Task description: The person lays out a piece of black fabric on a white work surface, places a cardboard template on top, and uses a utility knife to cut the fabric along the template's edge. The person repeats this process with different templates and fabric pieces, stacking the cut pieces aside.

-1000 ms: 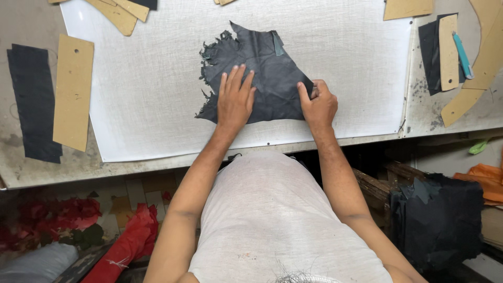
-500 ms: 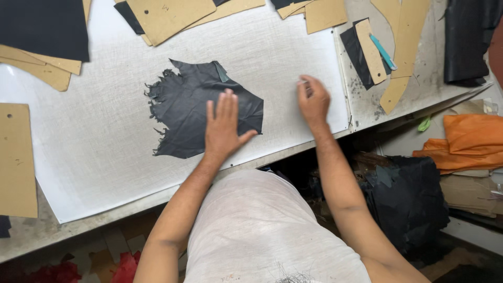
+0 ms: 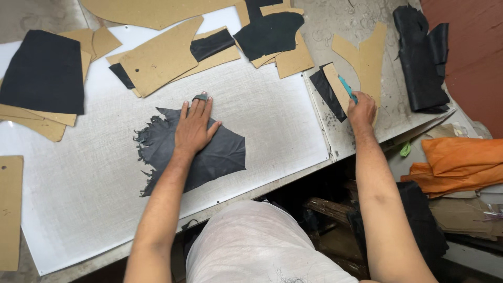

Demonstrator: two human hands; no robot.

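Both hands work at the bench. Left hand (image 3: 195, 128) lies flat and spread, fingers extended, pressing the dark leather piece (image 3: 194, 152) onto the white cutting board (image 3: 78, 209). Right hand (image 3: 361, 110) reaches well to the right, fingers curled at the teal-handled tool (image 3: 346, 88) and the narrow cardboard strip (image 3: 338, 89) beside the board's edge; whether it has closed on the tool cannot be told.

White cutting board: covers most of the grey work table (image 3: 367, 21).

Dark leather piece: near the middle of the board, just ahead of the person's body. Its long axis runs diagonally, from the ragged, frayed corner at lower left towards the straight-cut edge at right; the torn fringe faces left, the clean edge right.

Cardboard templates (image 3: 162, 55): scattered along the far edge, some overlapping black cut pieces (image 3: 44, 71).

Folded black leather (image 3: 422, 57): far right of the table. Orange cloth (image 3: 458, 162): lower, off the table.

Technique, as a judgement: the flat palm should stay centred on the leather with even downward pressure, so that the piece neither creeps nor wrinkles while the other hand is away; the tool is best lifted by its handle, blade kept clear of the strip.
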